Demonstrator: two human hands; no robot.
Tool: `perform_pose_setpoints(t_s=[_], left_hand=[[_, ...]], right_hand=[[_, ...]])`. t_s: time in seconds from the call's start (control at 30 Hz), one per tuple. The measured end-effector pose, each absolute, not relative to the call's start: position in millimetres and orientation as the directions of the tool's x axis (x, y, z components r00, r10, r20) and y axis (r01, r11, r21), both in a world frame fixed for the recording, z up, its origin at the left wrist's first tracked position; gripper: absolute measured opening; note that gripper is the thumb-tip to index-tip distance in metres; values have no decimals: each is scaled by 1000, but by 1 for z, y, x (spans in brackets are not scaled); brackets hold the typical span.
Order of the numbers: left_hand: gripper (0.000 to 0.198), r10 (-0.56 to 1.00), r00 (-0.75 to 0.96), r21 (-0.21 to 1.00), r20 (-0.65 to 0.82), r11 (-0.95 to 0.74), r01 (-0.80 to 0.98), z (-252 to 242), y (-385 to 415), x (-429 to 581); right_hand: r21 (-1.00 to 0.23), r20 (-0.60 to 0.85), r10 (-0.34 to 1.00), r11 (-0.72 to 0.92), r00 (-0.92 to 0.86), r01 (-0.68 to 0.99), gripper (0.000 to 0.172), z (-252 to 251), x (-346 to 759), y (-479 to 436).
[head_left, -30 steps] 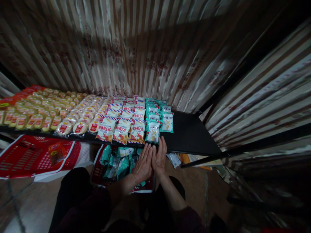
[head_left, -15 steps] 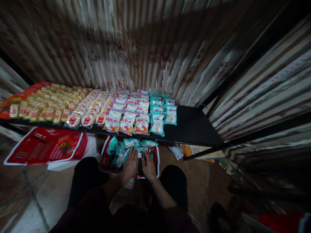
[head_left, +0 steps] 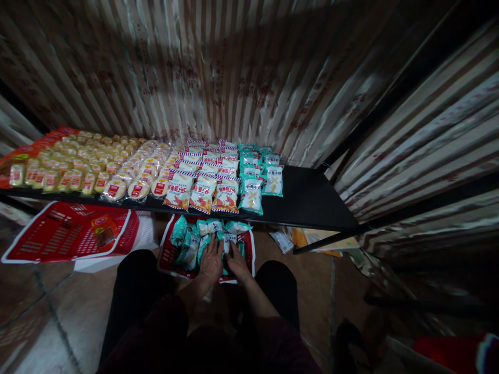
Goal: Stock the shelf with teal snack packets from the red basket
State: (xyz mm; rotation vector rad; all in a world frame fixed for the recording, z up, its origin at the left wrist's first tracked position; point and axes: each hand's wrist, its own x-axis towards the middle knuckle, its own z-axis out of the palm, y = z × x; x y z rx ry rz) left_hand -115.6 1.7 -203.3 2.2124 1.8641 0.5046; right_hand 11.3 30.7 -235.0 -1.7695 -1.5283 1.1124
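Observation:
I crouch in front of a low black shelf point(head_left: 307, 200). Both my hands are down in a red basket point(head_left: 250, 255) on the floor that holds several teal snack packets point(head_left: 187, 248). My left hand point(head_left: 211, 261) lies on the packets with its fingers stretched out. My right hand point(head_left: 238, 262) sits beside it, fingertips on a packet; the dim light hides whether it grips. On the shelf above stand rows of matching teal packets point(head_left: 252, 196), next to red, white and blue packets point(head_left: 202, 193).
Rows of round wrapped cakes point(head_left: 117, 189) and small yellow packets point(head_left: 50, 179) fill the shelf's left part. A second red basket point(head_left: 58, 236) with an orange packet point(head_left: 103, 231) lies at left. Striped curtains point(head_left: 234, 78) hang behind and at right. Papers point(head_left: 315, 240) lie under the shelf.
My hands have dropped from the shelf's front edge by the teal packets down into the red basket on the floor. The view has shifted slightly.

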Motion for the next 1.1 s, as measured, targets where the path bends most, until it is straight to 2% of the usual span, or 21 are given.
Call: perform_pose_setpoints(t_s=[0.13, 0.33, 0.43, 0.63, 0.73, 0.87, 0.97, 1.1], left_hand=[[60, 981, 178, 452, 81, -196, 870, -198, 1, -117], [60, 985, 99, 670, 140, -168, 723, -207, 4, -124], [61, 986, 66, 755, 153, -160, 635, -211, 7, -124], [67, 989, -145, 892, 8, 59, 448, -208, 12, -114], [68, 971, -229, 933, -69, 144, 330, -203, 17, -111], [70, 948, -259, 961, -183, 228, 154, -195, 19, -110], [65, 927, -234, 956, -292, 293, -30, -186, 14, -110], [61, 897, -174, 884, -406, 338, -324, -172, 6, -112]], right_hand=[[-868, -229, 973, -213, 18, 449, 55, -231, 9, 33], [-925, -111, 993, -121, 48, 359, 52, -218, 8, 29], [-944, -119, 993, -120, 23, 308, 51, -206, 9, 28], [-979, -168, 986, -170, 20, 115, 41, -187, 12, 30], [-980, -175, 983, -179, 56, 81, 45, -189, 14, 32], [-956, -294, 947, -293, 125, -27, 64, -191, 13, 31], [-923, -363, 931, -355, 34, -149, 73, -183, 10, 28], [-871, -393, 911, -411, -121, -270, 66, -165, 7, 24]])
